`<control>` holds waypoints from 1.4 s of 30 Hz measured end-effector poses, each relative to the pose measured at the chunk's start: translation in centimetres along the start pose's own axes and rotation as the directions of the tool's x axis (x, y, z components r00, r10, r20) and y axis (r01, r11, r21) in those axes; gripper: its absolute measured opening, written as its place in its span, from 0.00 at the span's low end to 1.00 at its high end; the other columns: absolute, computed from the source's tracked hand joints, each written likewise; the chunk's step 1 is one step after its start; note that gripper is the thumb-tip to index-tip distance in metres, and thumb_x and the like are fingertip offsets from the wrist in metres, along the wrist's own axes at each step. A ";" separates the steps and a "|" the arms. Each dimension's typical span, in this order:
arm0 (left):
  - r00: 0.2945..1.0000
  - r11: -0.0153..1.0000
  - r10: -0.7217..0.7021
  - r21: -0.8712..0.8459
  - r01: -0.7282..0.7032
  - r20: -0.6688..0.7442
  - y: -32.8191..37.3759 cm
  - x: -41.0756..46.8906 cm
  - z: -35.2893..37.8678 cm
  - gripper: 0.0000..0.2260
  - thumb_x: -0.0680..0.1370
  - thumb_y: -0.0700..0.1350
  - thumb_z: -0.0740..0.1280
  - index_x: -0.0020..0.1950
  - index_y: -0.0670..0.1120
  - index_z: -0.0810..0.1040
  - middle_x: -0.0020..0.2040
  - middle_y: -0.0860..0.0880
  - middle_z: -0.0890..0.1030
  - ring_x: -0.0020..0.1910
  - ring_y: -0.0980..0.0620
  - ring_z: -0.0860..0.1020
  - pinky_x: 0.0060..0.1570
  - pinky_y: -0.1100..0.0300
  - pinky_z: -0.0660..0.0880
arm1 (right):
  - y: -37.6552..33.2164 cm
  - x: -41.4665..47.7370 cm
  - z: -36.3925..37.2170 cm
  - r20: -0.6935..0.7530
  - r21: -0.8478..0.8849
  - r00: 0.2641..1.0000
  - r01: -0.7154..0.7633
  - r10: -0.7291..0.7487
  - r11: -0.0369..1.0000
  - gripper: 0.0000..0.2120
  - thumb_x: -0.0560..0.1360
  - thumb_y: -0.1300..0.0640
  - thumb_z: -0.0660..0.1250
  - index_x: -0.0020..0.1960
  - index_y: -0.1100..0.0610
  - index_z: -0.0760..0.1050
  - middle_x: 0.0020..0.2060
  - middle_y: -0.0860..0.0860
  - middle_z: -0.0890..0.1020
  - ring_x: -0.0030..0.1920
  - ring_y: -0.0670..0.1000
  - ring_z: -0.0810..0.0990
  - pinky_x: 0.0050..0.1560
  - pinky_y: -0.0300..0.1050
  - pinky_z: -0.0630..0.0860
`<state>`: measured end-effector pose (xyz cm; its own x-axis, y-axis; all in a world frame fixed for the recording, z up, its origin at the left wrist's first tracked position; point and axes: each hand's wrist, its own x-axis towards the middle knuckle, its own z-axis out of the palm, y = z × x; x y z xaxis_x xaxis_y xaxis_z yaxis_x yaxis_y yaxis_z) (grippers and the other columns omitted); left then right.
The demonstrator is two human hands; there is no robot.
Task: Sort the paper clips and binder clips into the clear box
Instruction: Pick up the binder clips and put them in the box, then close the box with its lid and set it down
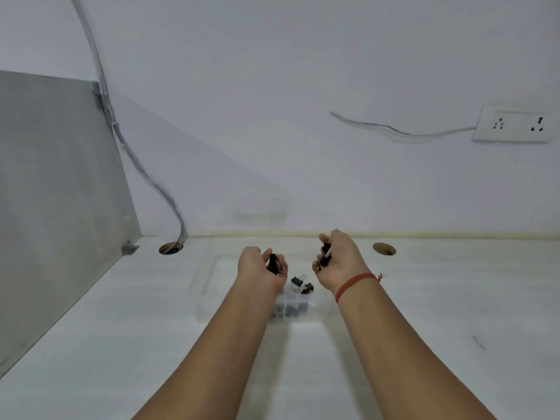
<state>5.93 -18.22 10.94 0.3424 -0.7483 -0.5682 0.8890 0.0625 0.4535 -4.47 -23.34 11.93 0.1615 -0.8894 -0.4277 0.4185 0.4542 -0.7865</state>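
The white desk (121,344) is the big flat thing here. The clear box (209,298) sits in the middle of it, between your forearms and just below your hands. It's thin see-through plastic, so I'd guess it's light and will skate if you bump it. A few black binder clips (298,283) are already sitting in its compartments.

Both your arms are stretched forward, hands raised above the far half of the box. Your left hand (262,268) is cupped palm-inward, fingers curled round a small bunch of black clips (273,263). Your right hand (339,262), the one with the red string (354,284) at the wrist, is held a bit higher and is clamped round its own clump (325,256).

These clips are small, hard and light, with springy wire handles that snag on each other. Pick them by the black body, not the loops. The coppery wire glinting in your right hand could be paper clips or just handles, too blurry to call. Paper clips are slippery, so pinch them flat.
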 end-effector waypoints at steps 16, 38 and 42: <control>0.981 0.573 0.182 0.803 -0.164 0.071 -2.1 7.4 4.2 0.06 0.77 0.34 0.56 0.48 0.38 0.72 0.35 0.43 0.70 0.37 0.46 0.67 0.34 0.57 0.66 | -0.6 6.4 -0.2 0.091 -0.769 0.977 0.193 -0.194 0.609 0.07 0.72 0.67 0.57 0.36 0.60 0.66 0.33 0.55 0.71 0.44 0.58 0.74 0.49 0.49 0.74; 0.938 0.452 0.034 0.832 -0.322 0.345 -20.7 -10.8 -6.6 0.06 0.76 0.42 0.64 0.47 0.41 0.80 0.44 0.45 0.83 0.41 0.49 0.80 0.46 0.56 0.78 | 6.5 -13.8 -28.2 0.446 -0.888 0.797 0.336 -0.407 -0.315 0.09 0.74 0.54 0.62 0.53 0.51 0.76 0.49 0.45 0.74 0.48 0.44 0.68 0.46 0.35 0.64; 0.938 0.484 0.123 0.805 -0.342 0.325 -21.0 -11.3 -7.7 0.06 0.77 0.40 0.63 0.45 0.42 0.80 0.45 0.44 0.82 0.43 0.47 0.80 0.48 0.55 0.78 | 7.6 -13.3 -28.7 0.531 -0.835 0.717 0.352 -0.451 -0.423 0.03 0.71 0.54 0.69 0.43 0.52 0.77 0.42 0.45 0.78 0.45 0.46 0.75 0.41 0.36 0.69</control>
<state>-14.30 -5.95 2.54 0.3317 -0.9085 -0.2543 0.0684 -0.2457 0.9669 -29.09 -6.53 -1.19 0.4015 -0.8705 0.2847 -0.8665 -0.4617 -0.1899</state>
